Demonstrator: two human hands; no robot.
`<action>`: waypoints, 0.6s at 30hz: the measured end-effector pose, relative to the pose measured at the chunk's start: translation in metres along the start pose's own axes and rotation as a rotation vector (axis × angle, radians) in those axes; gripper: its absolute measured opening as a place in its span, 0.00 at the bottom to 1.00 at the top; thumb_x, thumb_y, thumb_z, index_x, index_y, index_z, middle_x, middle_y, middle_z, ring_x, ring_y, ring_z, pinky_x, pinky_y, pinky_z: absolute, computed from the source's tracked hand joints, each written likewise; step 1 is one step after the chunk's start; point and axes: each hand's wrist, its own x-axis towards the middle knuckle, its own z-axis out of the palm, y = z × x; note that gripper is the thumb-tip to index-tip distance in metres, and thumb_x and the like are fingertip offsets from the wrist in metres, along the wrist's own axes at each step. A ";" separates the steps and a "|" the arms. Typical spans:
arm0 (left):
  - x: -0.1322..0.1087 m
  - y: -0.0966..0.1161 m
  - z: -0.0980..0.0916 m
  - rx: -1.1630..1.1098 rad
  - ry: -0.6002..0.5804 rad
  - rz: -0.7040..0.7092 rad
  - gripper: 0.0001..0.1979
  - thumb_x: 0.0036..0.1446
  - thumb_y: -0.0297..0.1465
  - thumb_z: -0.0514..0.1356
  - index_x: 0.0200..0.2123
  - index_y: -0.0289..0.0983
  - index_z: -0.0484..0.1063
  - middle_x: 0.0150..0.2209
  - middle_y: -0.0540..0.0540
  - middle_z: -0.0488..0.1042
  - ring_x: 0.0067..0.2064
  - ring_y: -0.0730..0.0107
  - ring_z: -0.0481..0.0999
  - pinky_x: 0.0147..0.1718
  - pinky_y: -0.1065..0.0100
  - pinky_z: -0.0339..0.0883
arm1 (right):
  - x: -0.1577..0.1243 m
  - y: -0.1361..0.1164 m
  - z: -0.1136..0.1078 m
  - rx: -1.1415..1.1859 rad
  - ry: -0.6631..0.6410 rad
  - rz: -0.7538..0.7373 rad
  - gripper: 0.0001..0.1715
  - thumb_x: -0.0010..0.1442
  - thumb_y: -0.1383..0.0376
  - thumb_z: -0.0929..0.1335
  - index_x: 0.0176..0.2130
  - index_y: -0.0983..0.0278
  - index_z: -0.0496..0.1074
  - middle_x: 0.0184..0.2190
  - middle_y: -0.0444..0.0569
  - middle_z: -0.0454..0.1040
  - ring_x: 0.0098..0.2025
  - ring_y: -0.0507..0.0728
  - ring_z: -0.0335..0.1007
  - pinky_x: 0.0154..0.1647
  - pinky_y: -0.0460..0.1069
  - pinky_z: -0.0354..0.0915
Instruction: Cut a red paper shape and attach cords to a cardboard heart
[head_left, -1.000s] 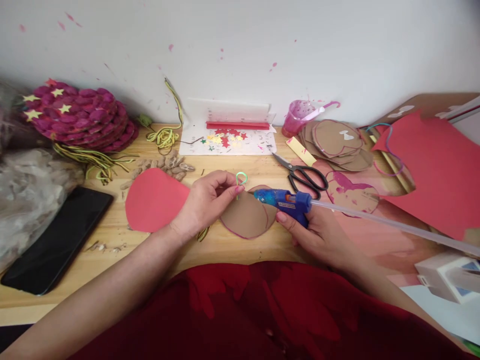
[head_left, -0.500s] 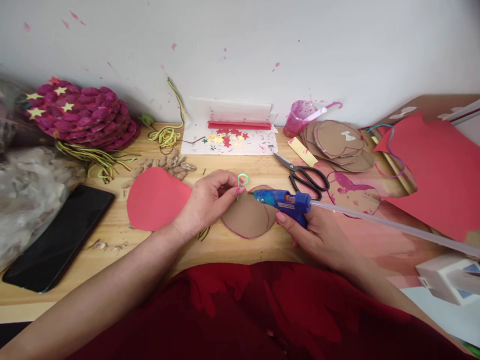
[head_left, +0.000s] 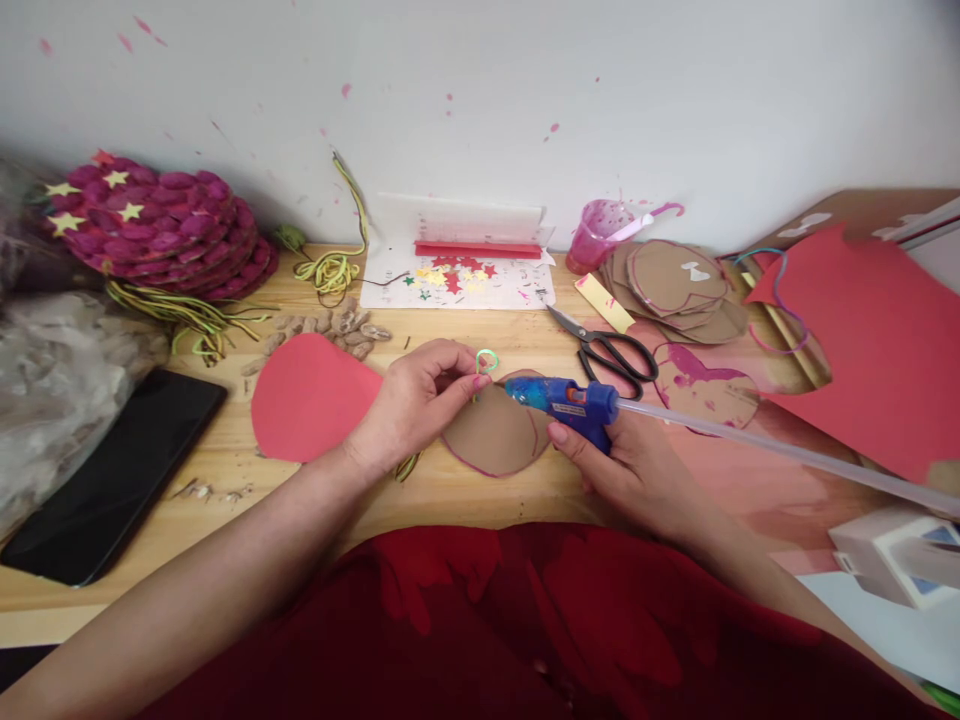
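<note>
My left hand (head_left: pixel 429 400) pinches a looped green cord (head_left: pixel 487 360) at the upper edge of a brown cardboard cutout (head_left: pixel 491 435). In my right hand (head_left: pixel 626 470) is a blue hot glue gun (head_left: pixel 570 402), its tip pointing left and almost at the pinching fingers. A long clear glue stick (head_left: pixel 750 440) runs out of its back to the right. The cutout lies on the wooden table, partly hidden by my left hand and the gun. A red paper cutout (head_left: pixel 311 400) lies left of it, partly under my left wrist.
Black-handled scissors (head_left: pixel 611 355) and stacked cardboard cutouts (head_left: pixel 675 290) lie beyond the gun, near a pink-stained cup (head_left: pixel 596 235). Paper stars (head_left: pixel 454 275) lie at the back. At left are a black phone (head_left: pixel 120 475), peanut shells (head_left: pixel 330 325) and a purple decorated stack (head_left: pixel 172 235).
Both hands, the looped cord and the glue gun hold nearly the same positions. The whole view has shifted very slightly.
</note>
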 end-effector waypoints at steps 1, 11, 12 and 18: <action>0.000 0.000 0.000 0.007 0.001 0.002 0.07 0.60 0.34 0.63 0.31 0.38 0.73 0.40 0.44 0.77 0.43 0.64 0.75 0.44 0.63 0.68 | 0.000 0.000 0.000 0.005 0.001 0.001 0.18 0.69 0.49 0.63 0.37 0.57 0.74 0.21 0.46 0.69 0.34 0.62 0.75 0.32 0.53 0.67; 0.000 -0.003 -0.002 0.041 -0.009 0.002 0.09 0.61 0.36 0.63 0.31 0.38 0.73 0.40 0.44 0.78 0.44 0.63 0.76 0.44 0.62 0.68 | 0.002 -0.004 -0.003 0.030 -0.025 0.012 0.18 0.68 0.49 0.64 0.39 0.58 0.75 0.22 0.46 0.70 0.37 0.64 0.75 0.37 0.55 0.70; 0.000 -0.004 -0.002 0.041 -0.009 0.005 0.09 0.61 0.36 0.63 0.31 0.38 0.73 0.40 0.44 0.78 0.44 0.63 0.76 0.43 0.62 0.68 | 0.002 -0.005 -0.004 0.024 -0.022 0.011 0.18 0.69 0.49 0.64 0.38 0.58 0.75 0.23 0.46 0.70 0.36 0.63 0.75 0.36 0.54 0.69; 0.001 -0.004 -0.001 0.046 0.000 0.010 0.08 0.61 0.36 0.62 0.31 0.38 0.73 0.40 0.44 0.78 0.43 0.63 0.76 0.44 0.62 0.68 | 0.005 -0.013 -0.008 -0.069 -0.005 -0.021 0.19 0.69 0.50 0.63 0.37 0.61 0.74 0.31 0.49 0.76 0.35 0.60 0.74 0.36 0.53 0.67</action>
